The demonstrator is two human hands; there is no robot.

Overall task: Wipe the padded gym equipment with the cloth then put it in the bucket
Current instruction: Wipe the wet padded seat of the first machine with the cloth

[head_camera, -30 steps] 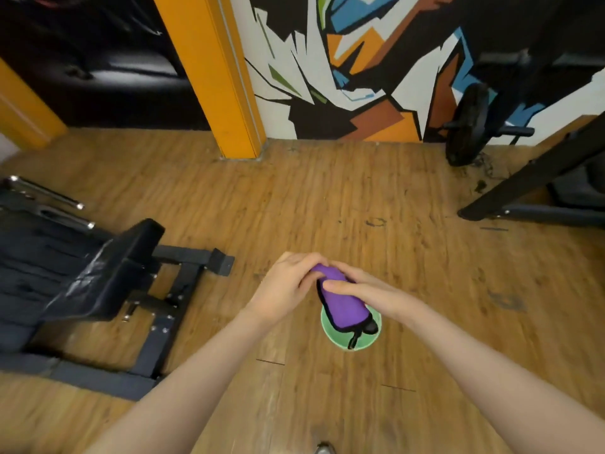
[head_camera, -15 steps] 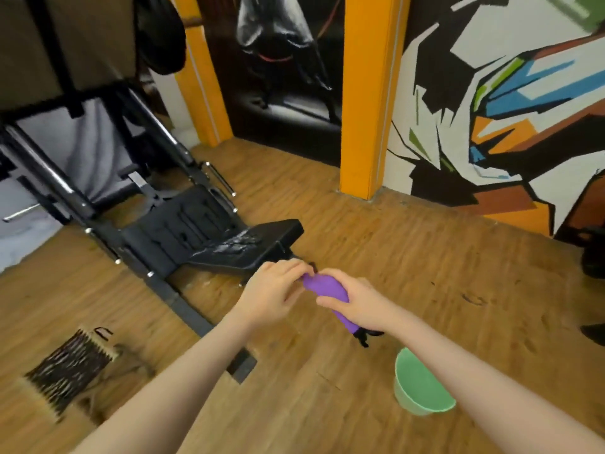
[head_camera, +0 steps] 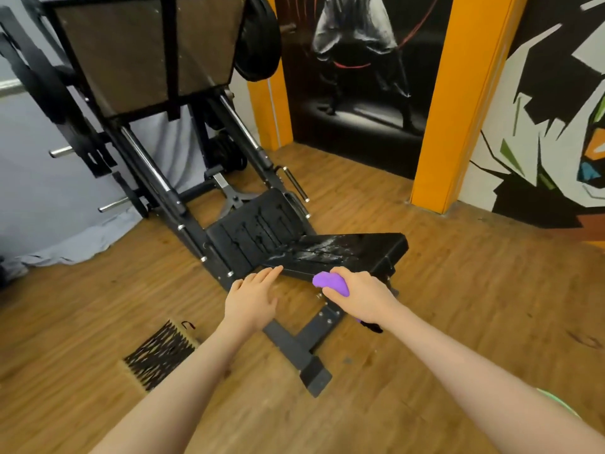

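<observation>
Right hand curled around purple cloth near seat pad; left hand spread flat, fingertips near pad edge.

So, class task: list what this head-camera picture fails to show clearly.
- Green bucket: head view, only a rim sliver shows past the right forearm.
- Purple cloth: mostly covered by the right hand.
- Leg press footplate: top cut off by the frame edge.
- Seat pad: wet or just shiny, unclear.
</observation>
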